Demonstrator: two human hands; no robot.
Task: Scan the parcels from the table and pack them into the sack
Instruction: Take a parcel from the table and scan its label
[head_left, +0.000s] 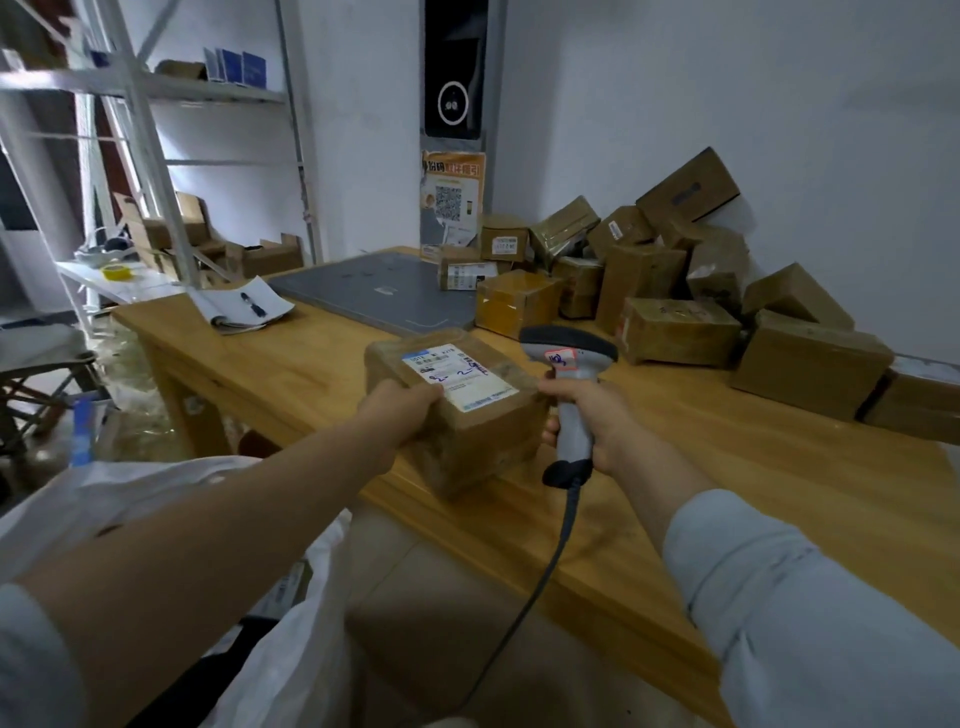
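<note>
My left hand (400, 402) grips the left end of a brown cardboard parcel (483, 436) with a white shipping label (460, 376) facing up, held over the near edge of the wooden table (779, 493). My right hand (587, 415) holds a grey handheld barcode scanner (569, 358) by its handle, its head right beside the parcel's label. The scanner's cable (550, 566) hangs down below the table edge. A white sack (291, 649) stands open at the lower left, under my left forearm. Several more brown parcels (675, 291) are piled at the table's far right against the wall.
A grey flat pad (374, 293) lies on the far part of the table, with an open notebook and pen (249, 309) to its left. Metal shelving (156, 156) with cardboard boxes stands at the left. A QR-code poster (452, 200) hangs on the wall.
</note>
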